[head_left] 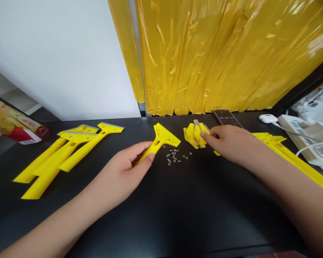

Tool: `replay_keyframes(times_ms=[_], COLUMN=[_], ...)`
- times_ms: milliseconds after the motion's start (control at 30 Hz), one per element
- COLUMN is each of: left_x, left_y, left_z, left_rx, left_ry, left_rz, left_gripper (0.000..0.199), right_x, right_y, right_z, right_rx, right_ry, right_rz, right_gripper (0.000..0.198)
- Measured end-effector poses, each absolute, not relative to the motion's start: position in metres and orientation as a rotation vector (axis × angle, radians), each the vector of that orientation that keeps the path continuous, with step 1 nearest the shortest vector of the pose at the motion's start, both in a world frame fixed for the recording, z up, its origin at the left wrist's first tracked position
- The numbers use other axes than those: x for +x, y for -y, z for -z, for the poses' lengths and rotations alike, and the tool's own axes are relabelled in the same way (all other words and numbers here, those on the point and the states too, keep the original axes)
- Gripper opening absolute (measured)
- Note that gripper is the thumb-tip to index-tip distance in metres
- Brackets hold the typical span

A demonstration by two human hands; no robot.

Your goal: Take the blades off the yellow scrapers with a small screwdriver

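Observation:
My left hand is closed round the grip of a yellow plastic scraper handle. Its wide head, with small holes, points up and away from me. To the right, my right hand has thumb and forefinger pinched at the edge of a heap of small yellow plates. One yellow plate seems to be between those fingertips, though they partly hide it. A greyish flat piece pokes out of the heap's top. Small metal screws and nuts lie scattered on the black table between my hands.
Several yellow scrapers with metal-edged heads lie at the left. More yellow handles lie partly under my right forearm. A phone rests behind that hand, near a white power strip with cables. A colourful packet stands far left. Yellow film hangs behind.

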State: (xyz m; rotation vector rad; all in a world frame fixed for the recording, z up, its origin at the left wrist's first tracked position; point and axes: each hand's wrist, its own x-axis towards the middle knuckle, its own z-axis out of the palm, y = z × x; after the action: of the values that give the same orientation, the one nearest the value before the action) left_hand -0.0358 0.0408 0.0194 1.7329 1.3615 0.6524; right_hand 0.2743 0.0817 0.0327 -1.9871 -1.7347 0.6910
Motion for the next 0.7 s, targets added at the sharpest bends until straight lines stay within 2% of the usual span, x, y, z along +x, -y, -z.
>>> replay_keyframes(times_ms=[100, 233, 300, 400, 533, 700], left_x=[-0.026, -0.015, -0.012, -0.009, -0.012, -0.019], left_y=[-0.037, -0.031, -0.028, -0.024, -0.019, -0.016], left_z=[-0.019, -0.012, -0.009, -0.008, -0.015, -0.026], left_rx=[1.502, 1.307, 1.230, 1.172, 1.235, 1.649], left_ry=[-1.287, -1.169, -1.085, -1.003, -0.947, -0.692], left_rz=[-0.646, -0.633, -0.660, -0.698, -0.682, -0.535], left_gripper=[0.055, 0.063, 0.066, 0.067, 0.059, 0.046], right_x=[0.263, 0.247, 0.243, 0.240, 0.237, 0.247], right_y=[-0.065, -0.052, -0.052, -0.054, -0.054, -0.052], right_z=[-0.044, -0.040, -0.033, -0.025, -0.024, -0.043], right_rx=[-1.847, -1.414, -1.364, -1.338, -1.289, -1.254], right_ry=[1.824, 1.769, 1.575, 1.371, 1.276, 1.183], right_rz=[-0.698, -1.133, -1.347, -1.518, -1.559, -1.488], right_gripper=[0.046, 0.034, 0.027, 0.027, 0.030, 0.040])
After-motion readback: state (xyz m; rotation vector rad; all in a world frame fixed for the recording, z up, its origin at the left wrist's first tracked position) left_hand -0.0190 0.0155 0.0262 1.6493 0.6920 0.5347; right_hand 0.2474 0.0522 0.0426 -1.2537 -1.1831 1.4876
